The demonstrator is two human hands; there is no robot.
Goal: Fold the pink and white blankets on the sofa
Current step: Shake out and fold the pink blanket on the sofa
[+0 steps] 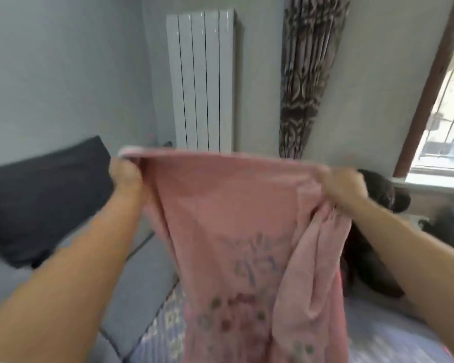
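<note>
Left hand (125, 176) and right hand (344, 188) grip pink blanket (228, 231) top edge stretched between them; folding barely begun, white blanket unseen

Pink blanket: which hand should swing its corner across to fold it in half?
Probably the left hand: it pinches a flat, clean corner of the pink blanket, while the right hand holds bunched cloth.

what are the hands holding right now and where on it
Both hands hold the pink blanket by its top edge: the left hand grips one upper corner, the right hand grips the other end, and the rest hangs down.
</note>
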